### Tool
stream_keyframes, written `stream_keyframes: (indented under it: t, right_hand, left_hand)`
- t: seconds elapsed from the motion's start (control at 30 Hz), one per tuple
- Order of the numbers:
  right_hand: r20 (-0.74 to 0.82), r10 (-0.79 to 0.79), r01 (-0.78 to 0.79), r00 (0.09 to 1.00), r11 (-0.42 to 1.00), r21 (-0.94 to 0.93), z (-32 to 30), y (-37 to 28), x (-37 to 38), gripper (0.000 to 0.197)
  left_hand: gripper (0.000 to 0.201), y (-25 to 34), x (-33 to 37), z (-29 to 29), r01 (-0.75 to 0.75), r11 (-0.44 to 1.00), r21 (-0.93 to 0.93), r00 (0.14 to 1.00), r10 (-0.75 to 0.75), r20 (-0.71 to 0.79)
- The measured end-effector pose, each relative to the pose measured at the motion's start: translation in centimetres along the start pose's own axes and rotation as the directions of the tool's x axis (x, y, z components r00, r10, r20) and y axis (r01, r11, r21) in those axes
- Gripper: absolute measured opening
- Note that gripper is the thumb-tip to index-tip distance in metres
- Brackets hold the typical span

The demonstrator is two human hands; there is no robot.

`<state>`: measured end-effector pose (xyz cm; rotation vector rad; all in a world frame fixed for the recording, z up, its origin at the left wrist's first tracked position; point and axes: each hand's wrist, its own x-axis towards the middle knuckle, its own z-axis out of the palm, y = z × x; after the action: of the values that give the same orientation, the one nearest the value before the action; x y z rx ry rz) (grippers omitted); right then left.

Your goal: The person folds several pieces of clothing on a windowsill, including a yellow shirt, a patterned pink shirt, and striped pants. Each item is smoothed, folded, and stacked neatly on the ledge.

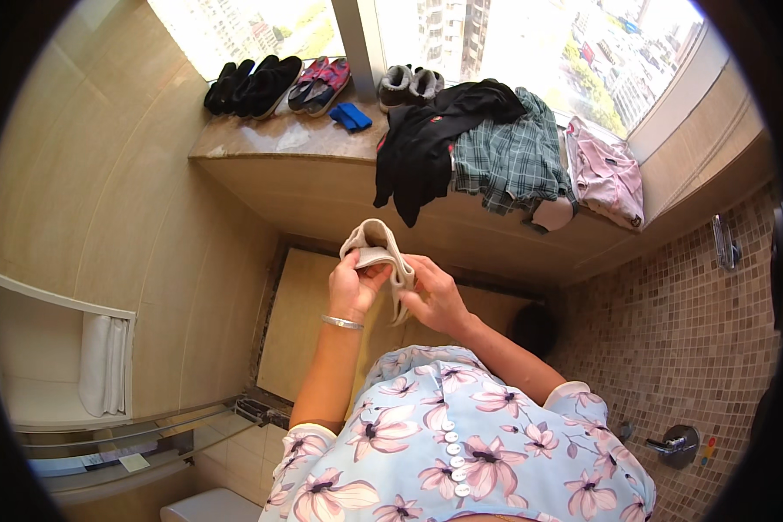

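Observation:
A cream-coloured piece of cloth [376, 255], partly folded, is held up between both hands in front of my body. Its top edge loops open and one end hangs down; I cannot tell which garment it is. My left hand [353, 285], with a silver bracelet at the wrist, pinches its near left edge between thumb and fingers. At the cloth's right side, my right hand [435, 297] grips the fold. Parts of the fingers are hidden by the cloth.
On the stone window ledge [261, 143] ahead lie black shoes [270, 87], pink patterned shoes [322, 85], fleece-lined shoes [409, 85], a blue folded item [351, 117], a black garment [426, 130], a plaid garment [509, 157] and a pink garment [605, 170]. White towels [104, 365] fill a left niche.

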<state>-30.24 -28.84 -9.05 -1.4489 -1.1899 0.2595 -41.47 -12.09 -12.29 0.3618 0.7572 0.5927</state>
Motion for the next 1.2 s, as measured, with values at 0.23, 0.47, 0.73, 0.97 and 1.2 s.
stream_keyframes:
  t: [0.23, 0.47, 0.73, 0.97, 1.2]
  right_hand:
    - [-0.077, 0.108, -0.109, 0.991, 0.994, -0.005, -1.4, 1.0, 0.3, 0.029]
    - [-0.049, 0.061, -0.058, 0.997, 0.997, 0.051, -4.5, 1.5, 0.6, 0.028]
    - [-0.014, 0.074, -0.073, 0.997, 0.997, 0.039, -5.5, 1.0, -0.7, 0.031]
    - [-0.006, -0.044, 0.044, 0.999, 0.999, -0.025, -6.2, 0.4, -0.7, 0.031]
    - [-0.107, -0.036, 0.01, 0.994, 0.97, -0.243, -8.1, 1.4, -0.2, 0.026]
  left_hand:
    - [0.031, -1.4, -1.4, 0.4, -0.031, 0.982, 0.188, 0.995, 0.012, 0.101]
    - [0.032, -2.0, -2.7, -1.2, -0.413, 0.728, 0.547, 0.904, 0.402, 0.148]
    - [0.023, -1.4, -2.8, -1.7, -0.583, 0.317, 0.748, 0.804, 0.357, 0.476]
    - [0.048, -1.4, -3.7, 0.5, -0.494, 0.043, 0.869, 0.858, 0.191, 0.478]
    - [0.047, -0.6, -1.9, 0.1, -0.412, -0.187, 0.892, 0.827, 0.335, 0.452]
